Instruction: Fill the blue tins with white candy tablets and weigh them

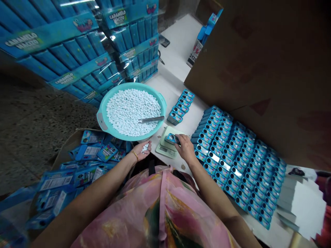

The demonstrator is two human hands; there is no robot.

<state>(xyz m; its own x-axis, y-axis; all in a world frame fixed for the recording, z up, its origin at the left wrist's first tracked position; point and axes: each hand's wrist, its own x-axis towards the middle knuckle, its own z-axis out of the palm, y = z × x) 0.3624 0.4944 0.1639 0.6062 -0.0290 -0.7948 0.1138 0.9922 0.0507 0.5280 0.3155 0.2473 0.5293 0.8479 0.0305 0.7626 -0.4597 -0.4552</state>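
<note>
My left hand (pixel 139 153) is cupped around several small white candies (pixel 145 148), just below the front rim of a turquoise basin (pixel 103 103). White candies (pixel 131 106) fill that basin, and a metal scoop (pixel 152 119) lies on top of them. With its fingers closed on one end, my right hand (pixel 185 147) holds a small blue candy box (pixel 171 138) at a pale kitchen scale (pixel 167 151). Whether the box's weight rests on the scale I cannot tell. Behind the scale stands a short row of similar blue boxes (pixel 181 106).
Many blue boxes (pixel 232 162) stand in packed rows at right, against a large cardboard box (pixel 258 69). Wrapped stacks of blue display packs (pixel 77 51) rise at back left. A carton of loose blue packets (pixel 88 162) is at left. Scissors (pixel 160 58) lie at the back.
</note>
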